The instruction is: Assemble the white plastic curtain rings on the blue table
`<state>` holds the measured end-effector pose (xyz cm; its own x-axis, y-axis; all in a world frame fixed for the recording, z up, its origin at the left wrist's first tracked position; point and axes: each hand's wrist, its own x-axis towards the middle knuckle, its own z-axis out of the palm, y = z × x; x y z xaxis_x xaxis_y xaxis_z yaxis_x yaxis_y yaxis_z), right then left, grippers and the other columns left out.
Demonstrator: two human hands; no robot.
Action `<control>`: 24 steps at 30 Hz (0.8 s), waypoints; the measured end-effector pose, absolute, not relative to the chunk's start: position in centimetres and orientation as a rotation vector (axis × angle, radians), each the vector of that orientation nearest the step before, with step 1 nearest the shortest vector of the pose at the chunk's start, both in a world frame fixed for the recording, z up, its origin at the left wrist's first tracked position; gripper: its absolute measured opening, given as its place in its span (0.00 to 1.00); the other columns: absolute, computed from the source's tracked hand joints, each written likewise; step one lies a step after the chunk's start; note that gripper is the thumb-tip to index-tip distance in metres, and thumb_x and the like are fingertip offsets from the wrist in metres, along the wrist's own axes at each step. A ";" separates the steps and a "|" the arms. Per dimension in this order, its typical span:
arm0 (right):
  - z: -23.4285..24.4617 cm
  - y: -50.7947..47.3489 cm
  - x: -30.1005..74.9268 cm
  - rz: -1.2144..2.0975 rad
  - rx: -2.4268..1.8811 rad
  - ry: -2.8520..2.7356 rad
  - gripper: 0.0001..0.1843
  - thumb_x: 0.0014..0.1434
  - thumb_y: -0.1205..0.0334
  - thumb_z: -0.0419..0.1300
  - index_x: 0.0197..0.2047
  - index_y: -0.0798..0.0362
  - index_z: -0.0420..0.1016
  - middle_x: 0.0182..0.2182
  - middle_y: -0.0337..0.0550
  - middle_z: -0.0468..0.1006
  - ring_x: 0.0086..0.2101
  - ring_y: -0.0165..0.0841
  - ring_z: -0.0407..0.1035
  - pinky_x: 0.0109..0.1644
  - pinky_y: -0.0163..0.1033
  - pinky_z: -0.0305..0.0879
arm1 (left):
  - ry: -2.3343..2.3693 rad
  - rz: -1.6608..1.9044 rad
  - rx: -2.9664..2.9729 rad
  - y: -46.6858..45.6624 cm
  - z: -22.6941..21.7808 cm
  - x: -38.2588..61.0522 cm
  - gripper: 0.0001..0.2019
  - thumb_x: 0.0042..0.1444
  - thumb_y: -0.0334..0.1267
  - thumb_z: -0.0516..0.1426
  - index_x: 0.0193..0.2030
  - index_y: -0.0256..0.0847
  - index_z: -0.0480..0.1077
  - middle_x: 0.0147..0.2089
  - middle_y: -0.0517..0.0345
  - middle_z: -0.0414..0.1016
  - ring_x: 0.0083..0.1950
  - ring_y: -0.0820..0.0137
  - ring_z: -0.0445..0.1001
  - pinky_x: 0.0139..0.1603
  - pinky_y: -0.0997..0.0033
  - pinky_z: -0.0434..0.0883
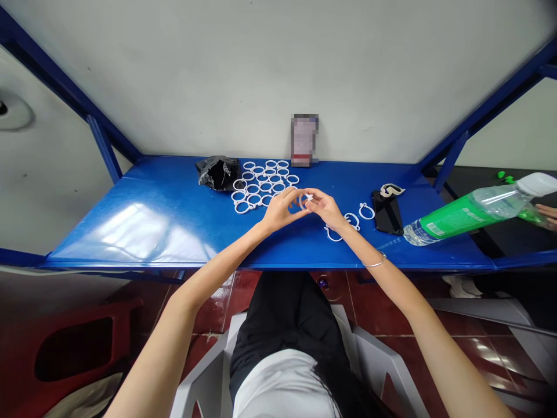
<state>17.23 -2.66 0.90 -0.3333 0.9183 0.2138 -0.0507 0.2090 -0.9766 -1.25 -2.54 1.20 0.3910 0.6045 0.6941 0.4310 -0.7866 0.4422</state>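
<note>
Between my left hand (281, 210) and my right hand (324, 207) a white plastic ring (301, 202) is held above the blue table (243, 241). The fingers of both hands are closed around its edge. A small white piece sits at the ring's right side, by my right fingertips. Beyond my left hand, many similar white rings (253, 189) lie flat in a cluster. Close to my right wrist lie a few loose white rings (366, 211), partly hidden by the forearm.
A crumpled black bag (217, 173) lies open at the back left. At the right are a black phone (387, 213), a cream-coloured strap-like item (392, 190) and a large green-labelled bottle (470, 215). A blurred-out upright object (303, 139) leans on the wall. Another person's hand shows far right.
</note>
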 end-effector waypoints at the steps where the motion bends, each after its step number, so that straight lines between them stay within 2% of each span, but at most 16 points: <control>1: 0.9 -2.7 17.2 1.287 -0.860 -1.533 0.30 0.51 0.39 0.68 0.51 0.49 0.74 0.43 0.44 0.81 0.41 0.37 0.77 0.45 0.40 0.75 | 0.935 1.327 2.475 -2.6 1.2 -1.2 0.20 0.61 0.51 0.59 0.54 0.40 0.69 0.38 0.57 0.73 0.31 0.76 0.71 0.32 0.78 0.69; 4: 1.2 -2.8 17.1 1.279 -0.861 -1.523 0.29 0.53 0.38 0.66 0.49 0.50 0.74 0.35 0.42 0.81 0.37 0.36 0.77 0.43 0.39 0.74 | 0.936 1.322 2.524 -2.7 1.1 -1.2 0.21 0.62 0.51 0.58 0.57 0.41 0.68 0.38 0.57 0.72 0.31 0.76 0.71 0.31 0.78 0.68; 7: 1.3 -2.8 17.1 1.274 -0.842 -1.526 0.29 0.52 0.37 0.66 0.48 0.49 0.75 0.32 0.40 0.80 0.35 0.34 0.76 0.40 0.38 0.74 | 0.941 1.352 2.531 -2.7 1.0 -1.0 0.21 0.63 0.51 0.57 0.57 0.41 0.68 0.37 0.57 0.72 0.31 0.76 0.71 0.32 0.78 0.68; 13: 1.0 -2.7 17.2 1.284 -0.817 -1.543 0.33 0.50 0.35 0.67 0.50 0.49 0.73 0.32 0.39 0.79 0.35 0.33 0.75 0.41 0.38 0.73 | 0.938 1.371 2.531 -2.7 0.9 -1.0 0.21 0.64 0.52 0.55 0.57 0.40 0.69 0.37 0.56 0.72 0.32 0.75 0.72 0.33 0.77 0.70; 18: 1.1 -2.8 17.2 1.334 -0.799 -1.539 0.35 0.47 0.37 0.70 0.53 0.48 0.72 0.36 0.41 0.79 0.39 0.35 0.75 0.44 0.39 0.73 | 0.936 1.386 2.534 -2.6 0.9 -1.1 0.19 0.64 0.50 0.55 0.56 0.40 0.69 0.37 0.56 0.73 0.32 0.76 0.73 0.32 0.78 0.69; 24: 1.0 -2.7 17.2 1.309 -0.837 -1.531 0.33 0.48 0.39 0.70 0.53 0.48 0.72 0.37 0.41 0.79 0.40 0.36 0.75 0.44 0.39 0.74 | 1.014 1.296 2.557 -2.7 1.0 -1.1 0.20 0.63 0.47 0.56 0.58 0.40 0.67 0.39 0.55 0.73 0.35 0.73 0.74 0.32 0.77 0.69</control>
<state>17.25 -2.72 0.97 -0.3418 0.9154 0.2127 -0.0683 0.2015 -0.9771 -1.09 -2.71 1.00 0.4158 0.6026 0.6812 0.5168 -0.7729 0.3682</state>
